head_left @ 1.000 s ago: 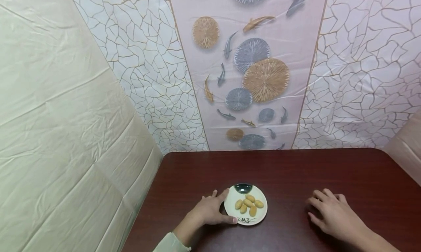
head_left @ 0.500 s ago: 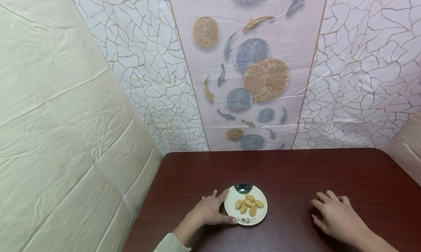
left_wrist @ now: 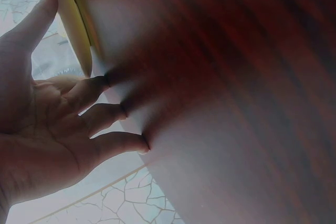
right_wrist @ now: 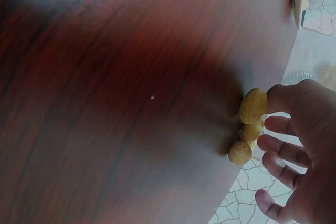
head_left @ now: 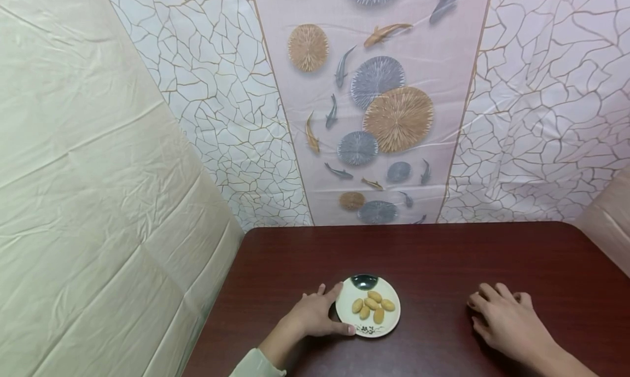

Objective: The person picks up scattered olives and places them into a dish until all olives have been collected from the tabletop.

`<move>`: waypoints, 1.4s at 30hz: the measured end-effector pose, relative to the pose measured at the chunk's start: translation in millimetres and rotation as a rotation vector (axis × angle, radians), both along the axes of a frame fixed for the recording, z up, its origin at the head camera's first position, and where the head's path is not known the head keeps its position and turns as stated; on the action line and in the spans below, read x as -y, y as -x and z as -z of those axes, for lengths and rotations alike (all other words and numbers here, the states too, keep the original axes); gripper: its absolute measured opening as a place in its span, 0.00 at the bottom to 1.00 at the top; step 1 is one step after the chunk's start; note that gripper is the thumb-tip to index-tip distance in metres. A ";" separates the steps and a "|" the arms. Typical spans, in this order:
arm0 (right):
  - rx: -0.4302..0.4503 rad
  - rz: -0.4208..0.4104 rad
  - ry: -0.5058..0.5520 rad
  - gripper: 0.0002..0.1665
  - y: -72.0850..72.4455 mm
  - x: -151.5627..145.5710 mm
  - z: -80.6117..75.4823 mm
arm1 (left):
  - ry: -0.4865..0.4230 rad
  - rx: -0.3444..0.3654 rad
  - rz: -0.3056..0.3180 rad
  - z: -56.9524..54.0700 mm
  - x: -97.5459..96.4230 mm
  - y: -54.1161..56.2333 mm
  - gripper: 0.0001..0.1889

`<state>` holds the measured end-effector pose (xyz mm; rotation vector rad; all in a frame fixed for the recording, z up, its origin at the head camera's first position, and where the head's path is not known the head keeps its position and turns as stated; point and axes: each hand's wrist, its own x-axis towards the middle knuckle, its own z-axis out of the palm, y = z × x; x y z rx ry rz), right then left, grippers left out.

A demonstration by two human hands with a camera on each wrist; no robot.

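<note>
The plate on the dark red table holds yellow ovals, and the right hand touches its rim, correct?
Wrong hand: the head view shows the left hand touching the rim of the plate. The yellow ovals and dark red table are right.

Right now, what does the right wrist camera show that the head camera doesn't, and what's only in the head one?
Only the right wrist view: at least three tan, nut-like pieces at the fingers of the right hand, seen from the palm side.

Only the head view: the top of the plate with its dark green patch and flower print, plus a pale sleeve.

Both: the right hand, dark red table, patterned wall cloth and plate, though the wrist view catches just its edge.
</note>
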<state>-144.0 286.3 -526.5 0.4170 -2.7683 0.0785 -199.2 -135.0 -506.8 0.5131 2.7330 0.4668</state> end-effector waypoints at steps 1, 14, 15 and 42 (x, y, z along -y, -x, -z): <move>0.007 0.007 0.000 0.19 0.0 0.2 -0.4 | 0.000 0.001 0.000 -0.2 -0.1 -0.1 0.61; 0.018 0.008 -0.013 0.18 -3.1 -2.0 -0.2 | -0.002 -0.004 -0.001 -0.4 0.2 -0.3 0.61; 0.020 0.009 -0.012 0.18 -3.4 -2.4 -0.1 | -0.004 -0.006 -0.001 -0.5 0.2 -0.3 0.61; 0.330 0.008 -0.074 0.33 -8.1 -10.2 -1.6 | 0.002 -0.016 0.009 1.5 0.5 -0.7 0.62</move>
